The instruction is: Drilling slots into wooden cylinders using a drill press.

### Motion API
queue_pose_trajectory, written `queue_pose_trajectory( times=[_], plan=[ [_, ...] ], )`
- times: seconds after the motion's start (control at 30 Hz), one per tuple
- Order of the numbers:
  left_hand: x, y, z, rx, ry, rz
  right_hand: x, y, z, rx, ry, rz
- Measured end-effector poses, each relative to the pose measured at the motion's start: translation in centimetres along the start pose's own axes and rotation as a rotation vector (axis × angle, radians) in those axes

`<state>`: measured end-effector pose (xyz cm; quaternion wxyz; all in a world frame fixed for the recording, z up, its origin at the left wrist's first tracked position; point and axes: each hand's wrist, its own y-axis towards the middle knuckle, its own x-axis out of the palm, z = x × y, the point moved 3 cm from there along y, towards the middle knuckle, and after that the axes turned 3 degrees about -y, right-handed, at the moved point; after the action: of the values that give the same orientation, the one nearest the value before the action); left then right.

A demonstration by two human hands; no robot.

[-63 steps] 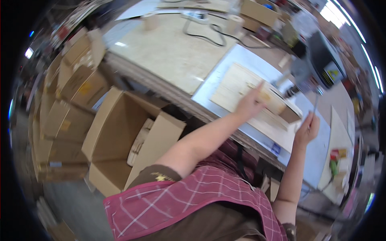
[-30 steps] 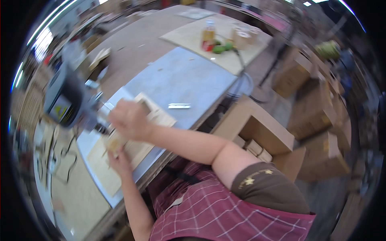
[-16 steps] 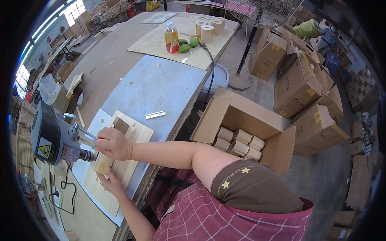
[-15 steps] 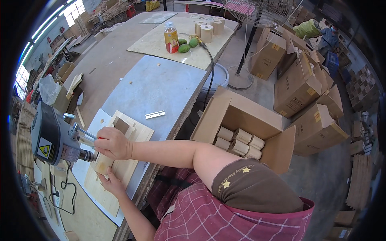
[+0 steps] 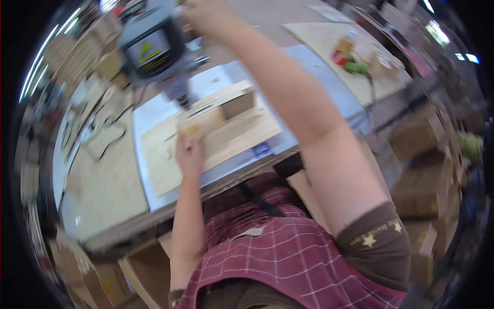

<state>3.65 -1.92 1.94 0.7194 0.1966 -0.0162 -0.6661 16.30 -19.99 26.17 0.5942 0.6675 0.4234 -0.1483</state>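
A grey-green drill press [image 5: 154,46] stands at the upper left, its chuck [image 5: 180,98] pointing down at the work. Beneath the chuck, a short pale wooden cylinder [image 5: 206,123] lies against a wooden jig [image 5: 239,100] fixed on a light board [image 5: 234,140]. My left hand [image 5: 190,157] has its fingers closed on the cylinder's near end. Raised beyond the machine's right side is my right hand [image 5: 208,15], its fingers curled at the picture's upper edge. Blur hides what they grip.
The board rests on a blue-white sheet [image 5: 154,177] along the table edge. A bottle [image 5: 345,46] and green fruit [image 5: 356,68] stand at the far right. A black cable [image 5: 116,123] loops on the left panel. Cardboard boxes [image 5: 419,129] stand at right.
The view has turned, shifting the drill press rightward and upward in it. My right hand has moved up and away from the cylinder; my left hand stays on it.
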Motion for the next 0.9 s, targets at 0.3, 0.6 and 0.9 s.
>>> queue_pose_trajectory(
  times=[0.3, 0.6, 0.9],
  plan=[
    [0.0, -0.5, 0.7, -0.006, -0.114, 0.029, 0.0, -9.7, 4.2, 0.146, 0.529, -0.148],
    [-2.1, -1.7, 3.3, 0.039, 0.321, 0.001, 2.5, -20.7, 5.8, 0.138, 0.373, -0.505],
    [-7.8, -6.2, 8.7, 0.045, 0.027, -0.3, -3.4, -24.0, 2.1, 0.226, 0.64, -0.704]
  ],
)
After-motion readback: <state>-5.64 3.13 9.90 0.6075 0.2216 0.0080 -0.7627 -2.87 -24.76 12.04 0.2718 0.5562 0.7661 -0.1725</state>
